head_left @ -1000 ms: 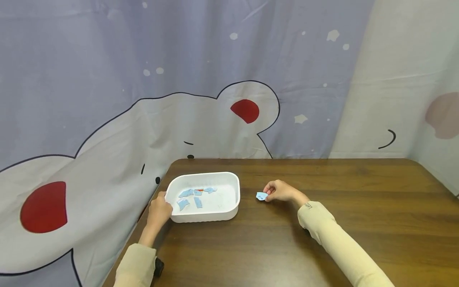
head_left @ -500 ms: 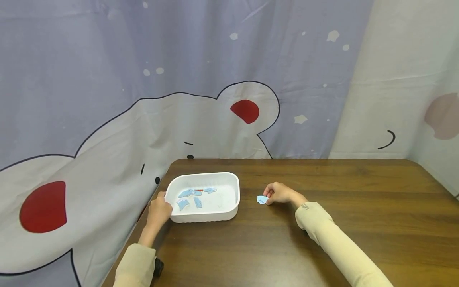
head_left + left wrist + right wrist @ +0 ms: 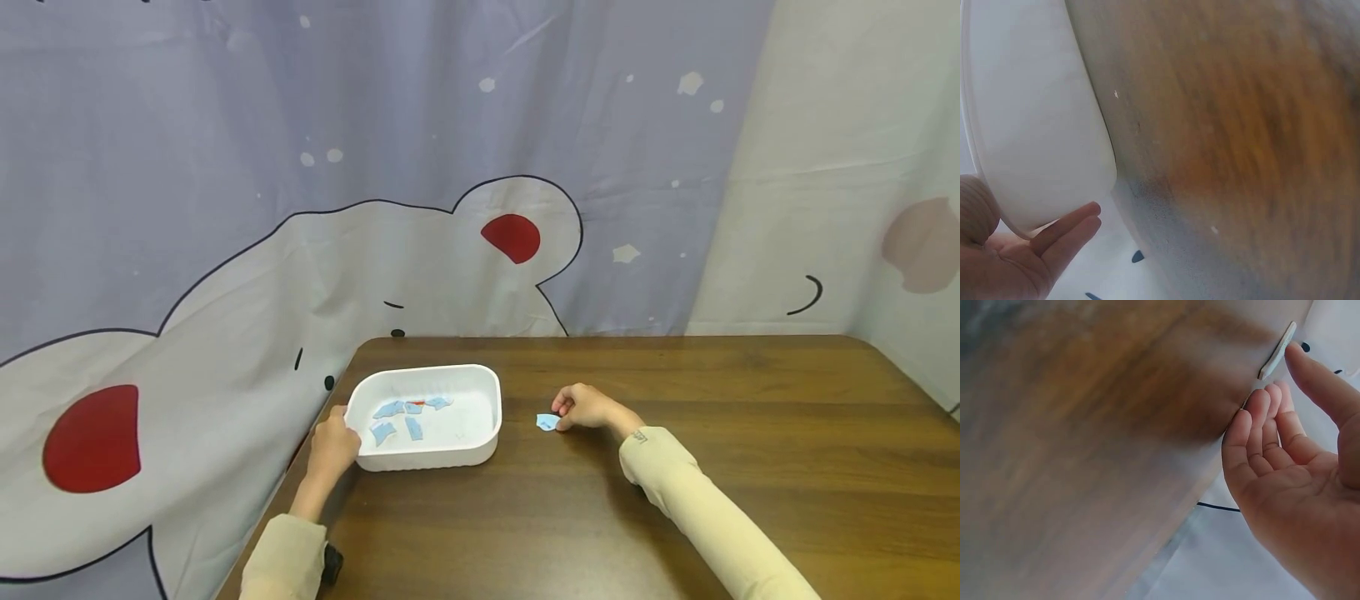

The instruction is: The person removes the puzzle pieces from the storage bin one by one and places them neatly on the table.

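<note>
The tub [image 3: 429, 459] looks like smooth plastic, faintly glossy. The desk [image 3: 585, 517] shows wood grain under a soft sheen. The curtain [image 3: 390, 100] is matt, creased cloth.

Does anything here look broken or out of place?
Yes: the light-blue pieces in the white tray have irregular outlines, like fragments of something; whether broken or deliberately cut, I can't tell. One similar piece is outside it, at the right hand. Nothing looks spilled.

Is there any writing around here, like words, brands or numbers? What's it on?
None can be read for certain.
Right sleeve: dark lettering at the cuff, too small to read.
Blue piece by the right hand: dark mark, too small to tell if it's writing.
</note>
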The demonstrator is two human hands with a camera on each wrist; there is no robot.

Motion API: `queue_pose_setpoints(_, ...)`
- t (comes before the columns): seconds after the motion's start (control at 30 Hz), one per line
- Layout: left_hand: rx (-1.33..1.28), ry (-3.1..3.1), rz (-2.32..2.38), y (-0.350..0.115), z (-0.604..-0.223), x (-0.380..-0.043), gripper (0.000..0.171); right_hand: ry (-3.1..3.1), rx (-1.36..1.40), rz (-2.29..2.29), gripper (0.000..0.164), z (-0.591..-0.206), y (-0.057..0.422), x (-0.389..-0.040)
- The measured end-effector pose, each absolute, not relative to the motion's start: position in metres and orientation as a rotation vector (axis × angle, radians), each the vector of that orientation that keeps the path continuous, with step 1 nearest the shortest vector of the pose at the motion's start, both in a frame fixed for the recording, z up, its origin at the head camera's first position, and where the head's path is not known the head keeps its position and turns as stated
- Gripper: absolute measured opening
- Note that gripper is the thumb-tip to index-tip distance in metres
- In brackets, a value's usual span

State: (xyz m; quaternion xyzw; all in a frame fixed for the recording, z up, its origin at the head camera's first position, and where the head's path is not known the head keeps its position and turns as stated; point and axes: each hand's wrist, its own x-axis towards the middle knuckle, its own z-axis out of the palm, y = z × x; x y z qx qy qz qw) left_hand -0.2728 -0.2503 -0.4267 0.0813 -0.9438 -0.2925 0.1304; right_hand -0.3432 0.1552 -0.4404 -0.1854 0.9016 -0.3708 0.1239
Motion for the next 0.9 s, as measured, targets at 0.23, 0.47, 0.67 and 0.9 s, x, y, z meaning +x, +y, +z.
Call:
queue_pose_setpoints(0.23, 0.216, -2.74, -0.856, -0.249, -0.431, -0.274, 0.044, 2.615, -0.55, -1.189, 0.027, -0.44, 0.163, -0.342)
queue_pose_setpoints(0.47, 0.194, -2.755, -0.856, -0.248, -0.43, -0.274, 0.045, 2.663, -0.593, -1.197, 0.028, -0.43, 0.164, -0.342)
queue_pose_setpoints(0.67, 0.206, -2.765, -0.849, -0.253, -0.428, -0.272, 0.046, 2.682, -0.635, -1.235, 0.03, -0.415, 0.15, -0.342)
queue_pose_setpoints(0.9, 0.195, -2.755, -0.832, -0.251, -0.426, -0.273, 0.047, 2.725, -0.728, -1.253, 0.024, -0.392, 0.125, -0.345)
